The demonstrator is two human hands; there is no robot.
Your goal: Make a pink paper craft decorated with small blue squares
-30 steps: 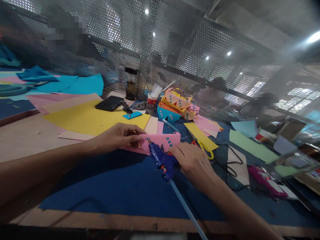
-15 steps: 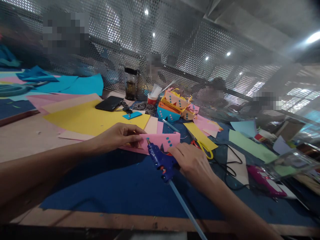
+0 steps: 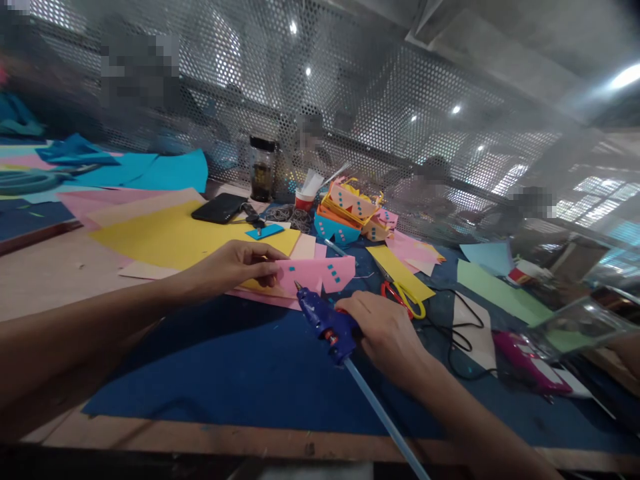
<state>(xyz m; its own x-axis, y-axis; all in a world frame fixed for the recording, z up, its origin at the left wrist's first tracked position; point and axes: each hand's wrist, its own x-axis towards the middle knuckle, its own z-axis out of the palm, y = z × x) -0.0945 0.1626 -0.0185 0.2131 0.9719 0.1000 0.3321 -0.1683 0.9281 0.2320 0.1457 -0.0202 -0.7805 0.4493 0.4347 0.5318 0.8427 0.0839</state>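
My left hand (image 3: 240, 269) pinches the left end of a pink paper piece (image 3: 307, 273), which is held upright over the table. Small blue squares dot this piece, one near its left end and several near its right, and its lower edge has a notch. In my right hand (image 3: 383, 323) is a blue glue gun (image 3: 325, 323), its nozzle pointing up and left, just below the pink piece and near the single blue square. A long translucent glue stick (image 3: 385, 417) runs out of the gun's back toward the bottom edge.
Yellow sheets (image 3: 150, 233), a black phone (image 3: 220, 208) and a dark-lidded jar (image 3: 263, 170) lie or stand at the back left. Folded paper pieces (image 3: 345, 210) are stacked behind my hands. Scissors (image 3: 407, 297), a black cable (image 3: 460, 340) and a magenta object (image 3: 530, 363) are at right.
The glue gun has moved slightly down and right, so its nozzle no longer overlaps the blue square. The pink piece has shifted slightly up and left with my left hand.
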